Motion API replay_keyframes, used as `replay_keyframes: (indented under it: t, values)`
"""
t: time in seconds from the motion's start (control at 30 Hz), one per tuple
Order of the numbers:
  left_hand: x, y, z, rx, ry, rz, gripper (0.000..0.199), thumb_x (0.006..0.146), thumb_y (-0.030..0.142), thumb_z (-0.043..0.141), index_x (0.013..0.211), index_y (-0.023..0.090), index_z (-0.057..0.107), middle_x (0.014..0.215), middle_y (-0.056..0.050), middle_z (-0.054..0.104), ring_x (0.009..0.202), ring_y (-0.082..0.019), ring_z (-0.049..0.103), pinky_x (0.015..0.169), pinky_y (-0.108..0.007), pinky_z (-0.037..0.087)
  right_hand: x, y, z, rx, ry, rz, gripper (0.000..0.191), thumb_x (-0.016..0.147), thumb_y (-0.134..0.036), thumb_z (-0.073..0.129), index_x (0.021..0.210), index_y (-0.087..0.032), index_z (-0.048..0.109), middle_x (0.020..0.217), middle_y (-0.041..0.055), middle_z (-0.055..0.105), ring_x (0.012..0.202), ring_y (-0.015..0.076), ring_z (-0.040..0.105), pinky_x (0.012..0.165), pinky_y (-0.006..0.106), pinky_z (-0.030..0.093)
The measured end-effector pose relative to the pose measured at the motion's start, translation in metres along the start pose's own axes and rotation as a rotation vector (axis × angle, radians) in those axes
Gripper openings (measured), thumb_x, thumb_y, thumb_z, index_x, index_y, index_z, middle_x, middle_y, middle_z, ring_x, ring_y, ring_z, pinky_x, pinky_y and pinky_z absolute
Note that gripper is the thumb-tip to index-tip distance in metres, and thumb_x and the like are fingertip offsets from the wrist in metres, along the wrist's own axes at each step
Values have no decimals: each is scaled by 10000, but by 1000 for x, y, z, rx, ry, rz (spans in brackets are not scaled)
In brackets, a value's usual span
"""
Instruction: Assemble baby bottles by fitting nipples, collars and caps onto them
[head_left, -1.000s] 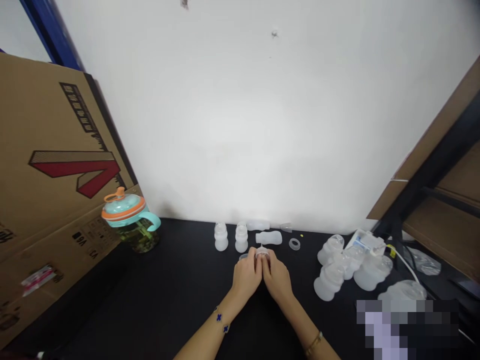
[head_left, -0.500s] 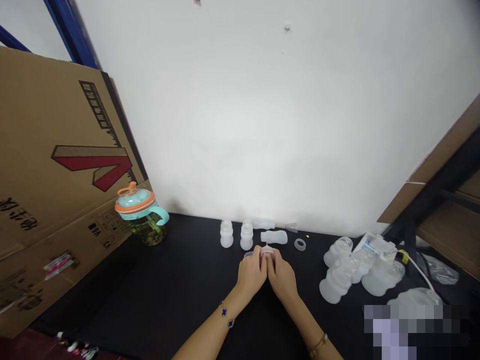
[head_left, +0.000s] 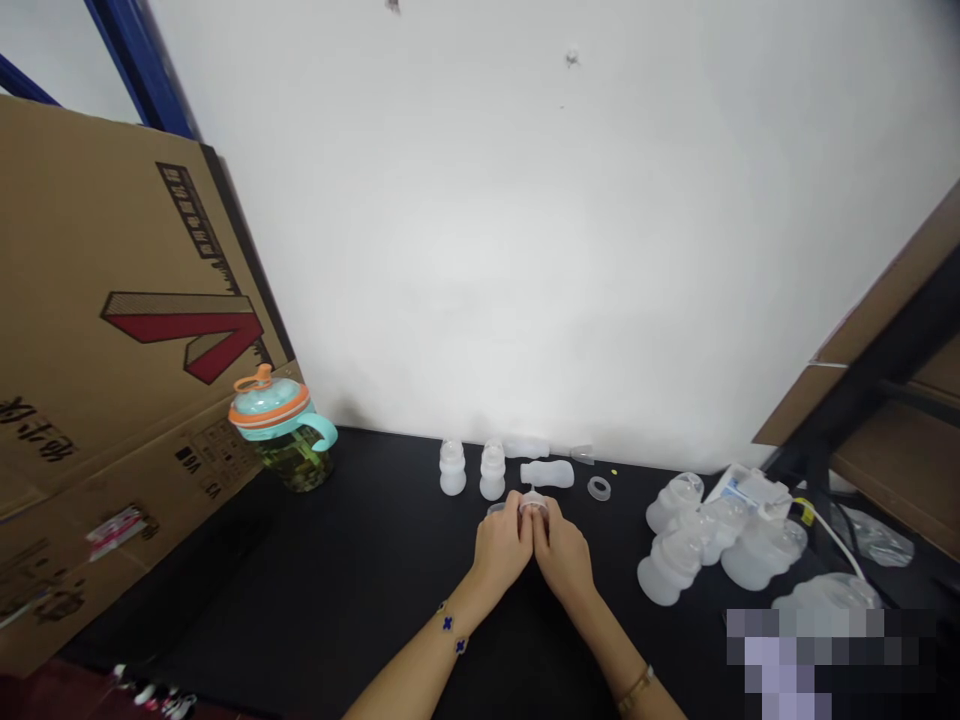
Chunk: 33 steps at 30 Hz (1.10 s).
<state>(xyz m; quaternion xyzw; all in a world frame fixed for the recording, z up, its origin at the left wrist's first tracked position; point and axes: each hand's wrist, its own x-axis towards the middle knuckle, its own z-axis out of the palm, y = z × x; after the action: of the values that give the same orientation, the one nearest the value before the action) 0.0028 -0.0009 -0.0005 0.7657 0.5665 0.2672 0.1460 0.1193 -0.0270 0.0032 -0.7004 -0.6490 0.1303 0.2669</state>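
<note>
A small pale piece [head_left: 534,499] with a thin upward tip is held between the left hand [head_left: 501,547] and the right hand [head_left: 564,556], inward from the back edge of the desk [head_left: 352,590]. Both hands are closed around it, their fingertips brought together at its near side; how firmly it is pressed cannot be told, and its underside is hidden.

For work of this kind, even pressure from both sides is judged best, since a one-sided push could tilt a soft-looking piece. The tip is best left free of the fingers, and the rim should be felt all round, as much of it is covered.

Beside the left hand, a clear part [head_left: 496,509] is partly hidden, so wide elbow or knuckle movements are best avoided. Toward the back edge, two upright bottles [head_left: 493,472], a lying bottle body [head_left: 547,474] and a loose ring [head_left: 599,488] are placed near enough to be knocked by an outward slip.
</note>
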Motion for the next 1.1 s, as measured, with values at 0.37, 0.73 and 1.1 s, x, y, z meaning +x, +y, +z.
replay_keyframes:
  t: [0.37, 0.73, 1.1]
  values:
    - [0, 3, -4, 16, -43, -39, 239, 998, 330, 350, 1024, 212, 555, 801, -62, 739, 763, -254, 714, 593, -287, 382, 0, -2, -1, -36, -5, 16, 269, 1021, -347, 333, 1109, -206, 545, 818, 41, 722, 708, 187, 682, 568, 242, 301]
    - [0, 4, -6, 15, -41, -54, 224, 995, 334, 361, 996, 218, 552, 786, -52, 734, 759, -252, 713, 594, -289, 376, 0, -2, 1, -73, 7, -1, 271, 1023, -343, 334, 1113, -206, 550, 808, 39, 722, 692, 173, 686, 550, 235, 302]
    - [0, 3, -3, 27, -21, -43, 227, 997, 335, 357, 999, 216, 550, 797, -61, 739, 751, -242, 712, 578, -284, 355, 0, -3, -1, -81, 8, 4, 275, 1023, -354, 341, 1114, -205, 553, 799, 40, 724, 680, 172, 687, 543, 231, 299]
